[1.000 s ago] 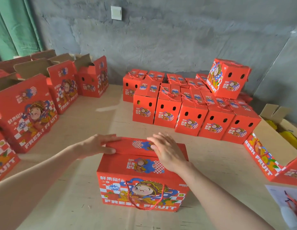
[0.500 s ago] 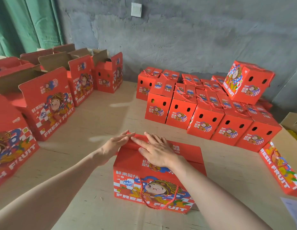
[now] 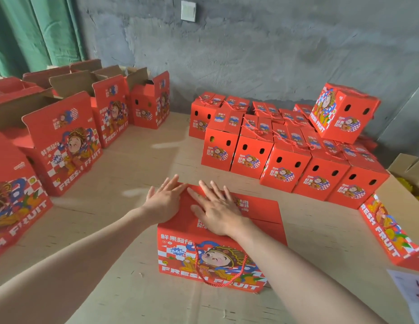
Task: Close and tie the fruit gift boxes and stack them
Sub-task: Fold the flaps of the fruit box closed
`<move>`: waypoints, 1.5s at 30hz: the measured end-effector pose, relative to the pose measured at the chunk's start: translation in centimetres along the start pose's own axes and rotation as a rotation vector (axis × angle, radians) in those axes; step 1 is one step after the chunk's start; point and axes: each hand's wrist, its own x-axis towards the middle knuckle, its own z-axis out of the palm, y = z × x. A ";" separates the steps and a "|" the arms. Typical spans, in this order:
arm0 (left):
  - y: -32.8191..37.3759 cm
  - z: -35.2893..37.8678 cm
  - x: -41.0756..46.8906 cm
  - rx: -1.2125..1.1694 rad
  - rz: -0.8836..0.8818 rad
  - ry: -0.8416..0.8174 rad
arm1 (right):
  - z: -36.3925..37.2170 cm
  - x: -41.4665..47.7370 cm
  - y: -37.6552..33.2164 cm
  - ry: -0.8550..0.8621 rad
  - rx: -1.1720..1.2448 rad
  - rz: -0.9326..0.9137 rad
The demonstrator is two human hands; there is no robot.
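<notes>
Pressed flatter onto the gift box lid than half a second ago: left hand at its 10 o'clock corner, right hand just beside, fingers straight, spread, gripping nothing. Sits at 6 o'clock on table, closed boxes at 2 o'clock.

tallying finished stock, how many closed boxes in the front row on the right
5, side by side from left to right: first box, second box, third box, fourth box, fifth box. More closed boxes stand behind them, partly hidden.
</notes>
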 end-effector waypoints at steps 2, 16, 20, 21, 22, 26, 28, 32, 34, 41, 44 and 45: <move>2.4 0.7 -0.5 0.164 0.068 0.065 | 0.4 -0.8 -0.3 0.095 0.037 0.109; 4.8 3.5 -3.2 0.249 0.194 0.066 | -1.1 -5.4 5.5 -0.033 0.167 -0.073; 6.4 4.9 -6.2 0.223 0.183 0.202 | -1.0 -6.3 9.5 0.019 0.109 0.112; 7.2 5.6 -6.9 0.222 0.172 0.199 | -1.0 -6.1 9.8 0.017 0.108 0.165; 8.0 6.3 -7.5 0.234 0.160 0.188 | -1.1 -6.0 9.8 0.021 0.094 0.190; 8.9 8.2 -8.0 0.227 0.126 0.184 | -0.7 -5.7 9.3 0.089 0.084 0.245; 8.0 7.8 -7.0 0.204 0.145 0.215 | -0.3 -5.6 9.0 0.114 0.075 0.319; 4.5 5.8 -3.4 0.105 0.070 0.226 | 0.7 -5.0 6.3 0.072 0.095 0.508; 2.6 3.9 -0.3 0.126 0.009 0.175 | 0.5 -4.9 4.6 0.047 0.148 0.494; 1.4 -0.2 3.2 0.069 -0.083 0.173 | 2.5 -6.3 -0.4 0.127 0.434 0.069; 2.1 1.9 0.1 -0.067 0.089 0.266 | 3.0 -5.6 -0.2 0.196 0.374 0.022; 1.9 2.1 -0.8 -0.102 0.085 0.276 | 3.2 -5.4 -0.1 0.201 0.357 0.005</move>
